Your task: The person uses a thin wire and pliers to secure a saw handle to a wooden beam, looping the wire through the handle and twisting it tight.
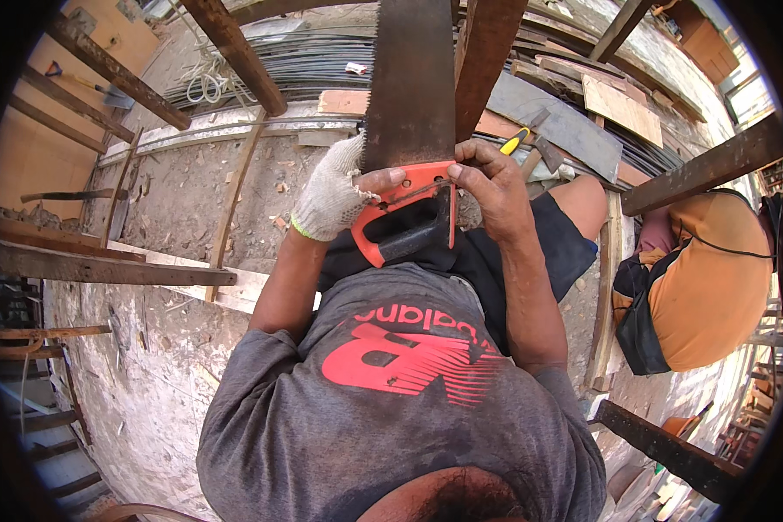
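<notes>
A handsaw (411,96) stands upright in front of my chest, its broad dark blade pointing away and its teeth along the left edge. Its red-orange and black handle (406,248) is nearest my lap. My left hand (329,190), in a whitish knit glove with bare fingertips, is closed on the left side where blade and handle meet, thumb on the handle. With thumb and fingers pinched, my bare right hand (496,193) grips the handle's upper right corner. A dark thin line crosses the handle between the hands; whether it is a wire or a crack I cannot tell.
Beyond my right hand lie a yellow-and-black-handled tool (515,141) and a metal tool head (544,155). Wooden posts (487,61) rise close around the blade. Bundled metal rods (304,61) and planks (622,109) lie farther off. A person in orange (713,278) is at the right.
</notes>
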Demonstrator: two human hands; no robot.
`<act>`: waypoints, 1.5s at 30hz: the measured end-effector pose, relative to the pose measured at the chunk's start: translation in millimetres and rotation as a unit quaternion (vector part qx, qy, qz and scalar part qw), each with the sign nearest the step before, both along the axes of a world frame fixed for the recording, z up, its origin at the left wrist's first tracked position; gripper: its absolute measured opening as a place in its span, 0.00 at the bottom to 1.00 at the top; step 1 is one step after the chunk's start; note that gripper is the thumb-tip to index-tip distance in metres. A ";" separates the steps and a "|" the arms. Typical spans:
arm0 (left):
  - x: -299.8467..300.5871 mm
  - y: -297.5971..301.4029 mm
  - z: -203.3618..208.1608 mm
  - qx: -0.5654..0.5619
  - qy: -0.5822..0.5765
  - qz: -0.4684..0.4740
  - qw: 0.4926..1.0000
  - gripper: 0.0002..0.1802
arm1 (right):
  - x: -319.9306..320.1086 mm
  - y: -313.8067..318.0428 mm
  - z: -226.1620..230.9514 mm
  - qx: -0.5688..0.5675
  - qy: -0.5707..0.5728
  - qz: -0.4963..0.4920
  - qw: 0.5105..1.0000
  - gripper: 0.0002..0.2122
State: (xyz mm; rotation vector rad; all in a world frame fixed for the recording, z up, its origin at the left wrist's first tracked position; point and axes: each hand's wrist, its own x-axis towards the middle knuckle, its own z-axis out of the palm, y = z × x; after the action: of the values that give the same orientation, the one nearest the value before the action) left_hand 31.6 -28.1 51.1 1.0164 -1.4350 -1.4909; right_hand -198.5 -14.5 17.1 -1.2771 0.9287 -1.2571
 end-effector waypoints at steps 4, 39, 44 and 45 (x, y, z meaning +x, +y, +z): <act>-1.4 1.9 4.2 0.003 -0.025 -0.012 1.000 0.23 | 5.8 -3.0 -11.7 -0.005 -0.021 -0.020 1.000 0.02; -39.9 -14.0 -84.6 0.070 0.264 -0.013 0.962 0.36 | 57.7 53.0 4.0 -0.291 0.184 -0.137 0.929 0.25; -40.2 -11.1 -84.7 0.052 0.210 0.014 0.976 0.35 | 51.7 55.4 -5.8 -0.267 0.184 -0.116 0.939 0.30; -40.7 -11.5 -86.9 0.074 0.239 0.009 0.968 0.36 | 50.7 55.6 -5.6 -0.265 0.186 -0.108 0.940 0.30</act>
State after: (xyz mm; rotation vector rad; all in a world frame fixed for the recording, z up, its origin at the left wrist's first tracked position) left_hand -9.1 -39.6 -35.8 0.6862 -0.9814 -1.7056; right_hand -147.8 41.1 11.5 -1.9284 1.0549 -1.5307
